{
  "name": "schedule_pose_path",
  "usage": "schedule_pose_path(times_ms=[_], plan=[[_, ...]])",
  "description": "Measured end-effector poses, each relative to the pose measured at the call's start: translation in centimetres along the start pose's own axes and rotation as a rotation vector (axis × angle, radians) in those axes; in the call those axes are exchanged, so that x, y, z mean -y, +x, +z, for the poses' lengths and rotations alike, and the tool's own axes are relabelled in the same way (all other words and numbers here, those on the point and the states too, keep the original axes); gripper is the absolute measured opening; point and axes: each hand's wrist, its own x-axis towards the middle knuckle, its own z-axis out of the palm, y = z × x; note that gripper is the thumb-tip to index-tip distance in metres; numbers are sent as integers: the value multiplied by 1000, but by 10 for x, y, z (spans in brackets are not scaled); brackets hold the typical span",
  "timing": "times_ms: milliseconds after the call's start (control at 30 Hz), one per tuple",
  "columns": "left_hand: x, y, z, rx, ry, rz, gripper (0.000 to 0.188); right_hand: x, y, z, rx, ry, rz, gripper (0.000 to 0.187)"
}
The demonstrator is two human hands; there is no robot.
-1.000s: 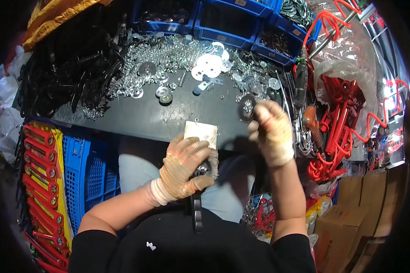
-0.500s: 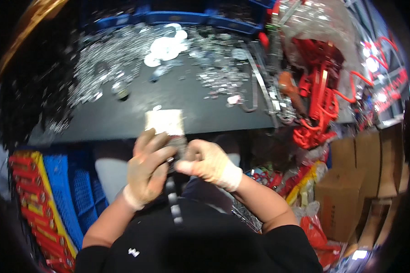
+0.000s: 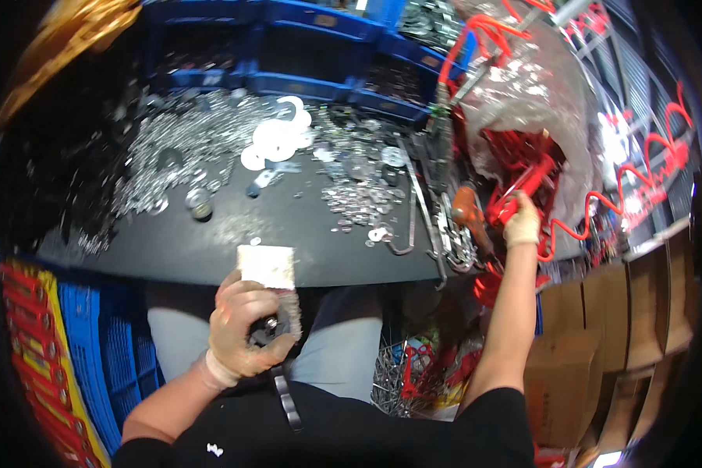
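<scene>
My left hand (image 3: 246, 327), in a pale glove, is closed round a dark round part (image 3: 267, 329) with a shiny middle, above my lap. A pale rectangular block (image 3: 267, 265) lies at the table's near edge just beyond the fingers. Between block and hand shows a greyish, rough-edged strip (image 3: 290, 308); I cannot tell how it joins them. Out at the far right, my gloved right hand (image 3: 522, 225) grips a long red part (image 3: 529, 186) at the mouth of a clear plastic bag (image 3: 522, 86) holding more red parts. Its fingertips are partly hidden.
Heaps of small metal pieces (image 3: 203, 136) and white discs (image 3: 277, 140) cover the dark table's (image 3: 327, 261) back. Blue bins (image 3: 312, 82) stand behind them. An orange-handled tool (image 3: 468, 207) and a red coiled hose (image 3: 593, 210) are at right; cardboard boxes (image 3: 561, 382) stand lower right.
My right hand has left the part in my left hand, reached far right and taken hold of a red part. My left hand keeps its hold. The head view has shifted, showing more bins.
</scene>
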Motion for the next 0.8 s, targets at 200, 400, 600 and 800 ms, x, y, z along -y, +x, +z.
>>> schedule_pose_path(times_ms=[200, 400, 600, 800], plan=[[-20, -11, -12, -1, -194, -369, 83, -20, -298, 181, 1196, 371, 10, 25], [-8, -9, -6, 122, 71, -284, 44, -44, -241, 275, 1972, -326, -618, 16], [-2, -6, 0, 15, 81, -223, 38, -88, -179, 377, 1002, -1433, -905, 35], [5, -15, -9, 37, 79, -182, 49, -45, -211, 311, 1235, -770, -80, 32]])
